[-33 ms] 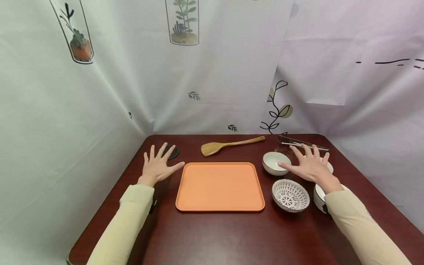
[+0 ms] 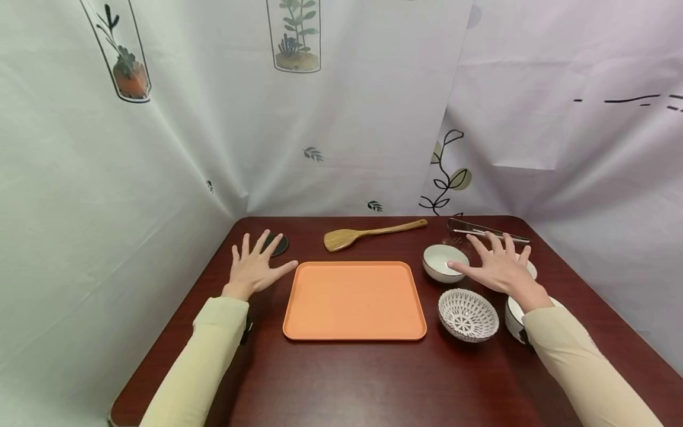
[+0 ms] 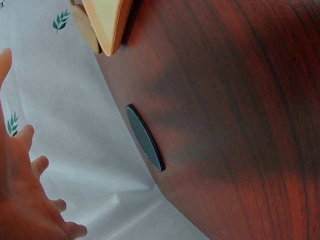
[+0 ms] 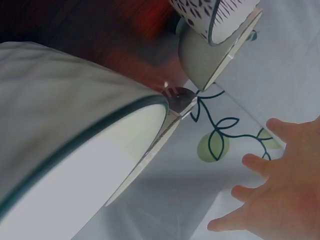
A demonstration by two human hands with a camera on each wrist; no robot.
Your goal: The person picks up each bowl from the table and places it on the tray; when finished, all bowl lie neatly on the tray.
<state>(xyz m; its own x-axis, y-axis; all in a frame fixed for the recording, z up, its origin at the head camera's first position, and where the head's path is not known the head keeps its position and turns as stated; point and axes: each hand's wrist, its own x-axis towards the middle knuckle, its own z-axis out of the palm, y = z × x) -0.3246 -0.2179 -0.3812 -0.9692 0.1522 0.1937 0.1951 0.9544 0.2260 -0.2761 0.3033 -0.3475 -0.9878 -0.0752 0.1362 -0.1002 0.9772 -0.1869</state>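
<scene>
My left hand [image 2: 253,270] is held over the left side of the table with fingers spread and nothing in it. A black round coaster [image 2: 280,246] lies beyond its fingertips, partly hidden by them in the head view. The left wrist view shows the whole coaster [image 3: 144,137] flat near the table's far edge. On the right, my right hand [image 2: 498,267] hovers with fingers splayed, also holding nothing. It overlaps a white bowl [image 2: 532,268], and its thumb overlaps a plain pale bowl [image 2: 439,270]. Below that stands a patterned bowl [image 2: 468,317]. My right sleeve partly covers another bowl [image 2: 514,323].
An orange rectangular tray [image 2: 354,301] lies between the hands. Behind it, a wooden spatula [image 2: 338,239] rests near the back edge. Metal tongs [image 2: 464,226] lie at the back right. A printed white curtain [image 2: 368,118] hangs behind the dark red table [image 2: 363,385].
</scene>
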